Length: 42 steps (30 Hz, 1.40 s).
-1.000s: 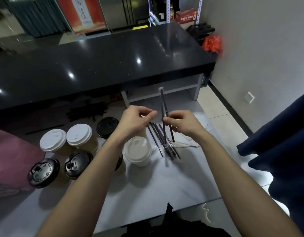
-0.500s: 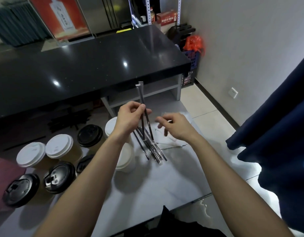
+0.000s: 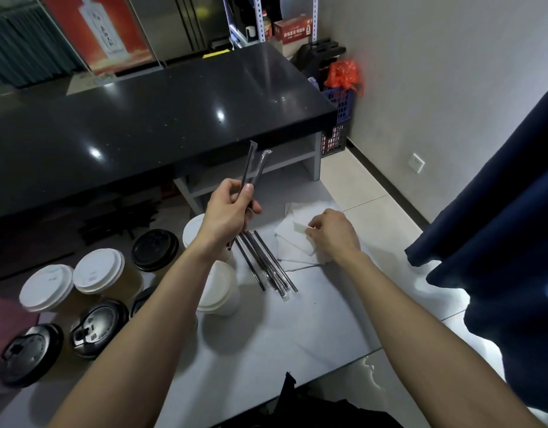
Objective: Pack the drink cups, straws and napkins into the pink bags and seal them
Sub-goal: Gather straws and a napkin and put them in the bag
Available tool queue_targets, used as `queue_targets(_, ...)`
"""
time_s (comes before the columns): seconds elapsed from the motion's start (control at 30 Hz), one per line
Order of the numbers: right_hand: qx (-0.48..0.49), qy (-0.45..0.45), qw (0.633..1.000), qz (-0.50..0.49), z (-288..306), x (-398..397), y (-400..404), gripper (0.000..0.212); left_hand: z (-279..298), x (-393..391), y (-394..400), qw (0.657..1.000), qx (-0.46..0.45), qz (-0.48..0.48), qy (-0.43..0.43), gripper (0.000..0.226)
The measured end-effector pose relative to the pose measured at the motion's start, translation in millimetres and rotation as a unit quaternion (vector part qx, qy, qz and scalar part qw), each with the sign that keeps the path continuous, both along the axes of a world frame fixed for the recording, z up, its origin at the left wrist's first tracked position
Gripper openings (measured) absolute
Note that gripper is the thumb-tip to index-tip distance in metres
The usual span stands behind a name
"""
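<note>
From the head camera, the step in hand looks like gathering the small items for one bag: the left hand (image 3: 228, 213) is curled round two wrapped straws (image 3: 253, 168), which stand tilted above the white table (image 3: 266, 341), their tops clear of the fist. The other straws (image 3: 266, 264) lie in a loose bundle on the table just below that hand. Right of this bundle, the right hand (image 3: 332, 234) rests on the napkins (image 3: 294, 239) with its fingertips bent on a raised corner; it seems to be pinching a single sheet, though the grip is partly hidden. Left of the bundle stand the cups (image 3: 98, 273), white and black lidded, none packed yet. A pink bag (image 3: 7, 322) shows only at the far left edge. The next move likely calls for peeling one napkin free without dragging the stack, then carrying it and the straws left across the cups to the bag.
</note>
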State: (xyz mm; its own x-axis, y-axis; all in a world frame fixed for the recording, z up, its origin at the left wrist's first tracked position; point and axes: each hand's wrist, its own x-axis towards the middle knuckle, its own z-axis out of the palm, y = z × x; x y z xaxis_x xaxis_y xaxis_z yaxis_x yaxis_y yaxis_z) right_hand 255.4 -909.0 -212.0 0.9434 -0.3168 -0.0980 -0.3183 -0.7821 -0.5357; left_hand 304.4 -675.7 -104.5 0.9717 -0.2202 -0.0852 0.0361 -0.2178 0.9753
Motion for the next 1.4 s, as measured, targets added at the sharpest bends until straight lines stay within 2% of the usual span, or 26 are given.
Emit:
queue_targets(0.17, 0.035, -0.002, 0.999, -0.007, -4.6, -0.9, -2.8, 0.025, 2.2, -0.7, -0.5, 0.999, 0.021, 0.016, 0.023, 0.028)
queue_targets(0.27, -0.004, -0.038, 0.999, -0.029, -5.5, 1.8, -6.9, 0.031, 3.6, -1.4, -2.1, 0.999, 0.027, 0.011, 0.02, 0.028)
queue_targets(0.37, -0.045, 0.009, 0.999, -0.02, -3.2, 7.1, -13.7, 0.038, 3.5, 0.2, -5.3, 0.999, 0.039, 0.004, 0.016, 0.029)
queue_targets(0.43, -0.042, 0.027, 0.999, -0.023, -0.5, 11.2, -16.8, 0.031, 1.9, 1.9, -7.6, 0.999, 0.044, -0.003, 0.013, 0.03)
queue_targets(0.57, -0.012, 0.001, 0.999, -0.044, 11.7, 13.2, -16.7, 0.015, -5.0, 4.0, -10.9, 0.998, 0.053, -0.009, 0.012, 0.031)
queue_targets(0.7, 0.063, -0.017, 0.997, -0.039, 26.7, 12.0, -23.5, 0.006, -10.3, 4.6, -13.1, 0.998, 0.06, -0.004, 0.007, 0.032)
queue_targets(0.77, 0.03, -0.015, 0.999, -0.012, 27.0, 11.8, -26.8, 0.021, -12.6, 5.1, -16.1, 0.997, 0.075, -0.015, -0.003, 0.025)
queue_targets(0.83, -0.057, -0.047, 0.997, 0.0, 21.6, 8.7, -27.4, 0.038, -14.7, 5.1, -20.1, 0.996, 0.086, -0.024, 0.0, 0.018)
queue_targets(0.87, -0.078, -0.084, 0.993, -0.003, 18.4, 6.1, -26.6, 0.038, -15.2, 4.9, -21.8, 0.996, 0.087, -0.024, 0.004, 0.015)
queue_targets(0.97, -0.075, -0.154, 0.984, 0.038, 9.3, -0.1, -20.8, 0.016, -14.6, 6.8, -23.0, 0.996, 0.086, -0.015, 0.008, 0.012)
queue_targets(1.07, -0.1, -0.075, 0.986, 0.111, 3.1, -1.2, -10.6, 0.026, -14.9, 9.8, -22.3, 0.996, 0.089, -0.01, 0.008, 0.01)
queue_targets(1.13, -0.123, -0.031, 0.985, 0.119, -0.1, -0.2, -7.1, 0.03, -15.4, 10.3, -21.9, 0.996, 0.093, -0.012, 0.004, 0.009)
queue_targets(1.23, -0.112, -0.027, 0.988, 0.105, -2.9, 0.5, -4.6, 0.025, -18.0, 10.3, -19.4, 0.995, 0.095, -0.016, 0.001, 0.007)
queue_targets(1.4, -0.041, -0.062, 0.996, 0.054, 1.2, -1.6, -9.2, 0.025, -22.7, 12.4, -14.6, 0.996, 0.088, -0.026, -0.004, 0.009)
